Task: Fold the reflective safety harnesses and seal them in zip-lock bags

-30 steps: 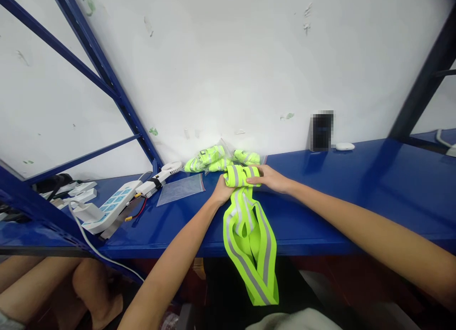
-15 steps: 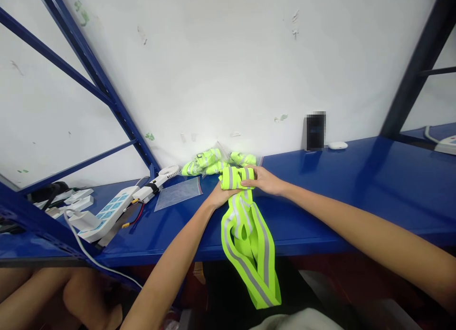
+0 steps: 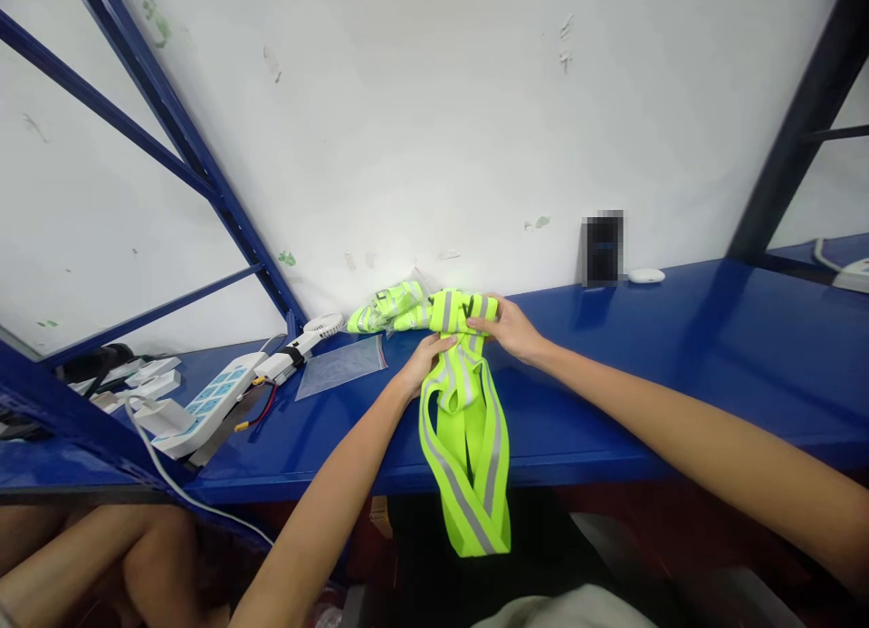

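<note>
A neon yellow reflective vest (image 3: 467, 429) with grey stripes lies on the blue shelf (image 3: 644, 375) and hangs over its front edge. Its upper end is rolled into a bundle. My right hand (image 3: 509, 325) is closed on the right side of that roll. My left hand (image 3: 424, 361) grips the vest just below the roll, on its left. Behind the roll, against the wall, several bagged folded vests (image 3: 390, 304) lie in a pile. An empty clear zip bag (image 3: 343, 366) lies flat to the left of my hands.
A white power strip (image 3: 204, 402), a small white fan (image 3: 309, 334), chargers and cables sit at the left. A dark blurred object (image 3: 603, 248) and a white mouse (image 3: 646, 275) stand by the wall. Blue rack struts frame both sides. Another person's legs (image 3: 101, 565) show at lower left.
Both hands have moved the roll farther back towards the wall, rolling up more of the vest. The hanging part is now shorter.
</note>
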`<state>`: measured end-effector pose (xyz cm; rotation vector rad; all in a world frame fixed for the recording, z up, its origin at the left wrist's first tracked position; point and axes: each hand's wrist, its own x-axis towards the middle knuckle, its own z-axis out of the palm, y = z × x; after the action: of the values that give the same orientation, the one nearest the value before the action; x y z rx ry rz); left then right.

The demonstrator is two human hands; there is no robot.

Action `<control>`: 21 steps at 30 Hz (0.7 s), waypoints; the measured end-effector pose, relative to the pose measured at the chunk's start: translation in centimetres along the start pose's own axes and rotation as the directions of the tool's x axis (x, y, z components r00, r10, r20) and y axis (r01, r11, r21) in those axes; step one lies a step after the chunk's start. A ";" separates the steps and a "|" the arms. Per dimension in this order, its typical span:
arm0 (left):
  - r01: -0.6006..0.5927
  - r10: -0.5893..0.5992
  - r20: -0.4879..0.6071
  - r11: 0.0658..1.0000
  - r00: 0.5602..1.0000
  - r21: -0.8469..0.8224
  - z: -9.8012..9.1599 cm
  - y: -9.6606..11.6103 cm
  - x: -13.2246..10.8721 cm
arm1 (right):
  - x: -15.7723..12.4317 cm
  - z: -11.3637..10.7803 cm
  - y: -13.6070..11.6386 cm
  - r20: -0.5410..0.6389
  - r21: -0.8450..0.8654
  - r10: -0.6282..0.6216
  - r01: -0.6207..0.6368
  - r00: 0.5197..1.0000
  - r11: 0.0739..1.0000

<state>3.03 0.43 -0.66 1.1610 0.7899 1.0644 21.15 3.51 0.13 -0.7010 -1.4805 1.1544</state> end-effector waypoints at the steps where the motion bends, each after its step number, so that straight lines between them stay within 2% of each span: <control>1: 0.006 -0.006 0.019 1.000 1.000 -0.005 0.1 0.1 -0.1 | 0.0 -0.1 0.0 -0.030 -0.018 -0.003 0.003 1.000 1.000; 3: 0.011 -0.011 0.031 1.000 0.999 -0.013 0.3 0.3 -0.1 | 0.0 -0.3 -0.1 -0.073 -0.081 -0.063 0.057 0.995 0.995; 6: 0.050 -0.049 0.042 0.999 0.998 -0.017 0.3 0.2 -0.2 | -0.1 -0.4 -0.1 -0.100 -0.241 -0.220 0.191 0.970 0.952; 10: 0.171 -0.175 0.080 0.984 0.981 0.055 0.1 -0.1 -0.2 | -0.6 -0.4 -0.2 -0.042 -0.517 -0.315 0.249 0.948 0.819; 12: 0.187 -0.194 0.075 0.978 0.978 0.087 0.0 -0.4 -0.2 | -0.8 -0.5 -0.3 0.023 -0.610 -0.349 0.290 0.937 0.737; 15: 0.143 -0.147 0.035 0.986 0.989 0.088 -0.1 -0.8 0.2 | -0.8 -0.6 -0.3 0.137 -0.637 -0.392 0.384 0.910 0.669; 21: 0.042 -0.042 -0.007 0.998 0.999 0.042 0.0 -0.8 0.6 | -0.3 -1.1 0.0 0.220 -0.530 -0.458 0.500 0.861 0.685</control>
<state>3.43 0.92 -1.36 1.1725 0.8421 1.0210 22.30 3.61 -0.05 -0.6056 -1.9536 0.3103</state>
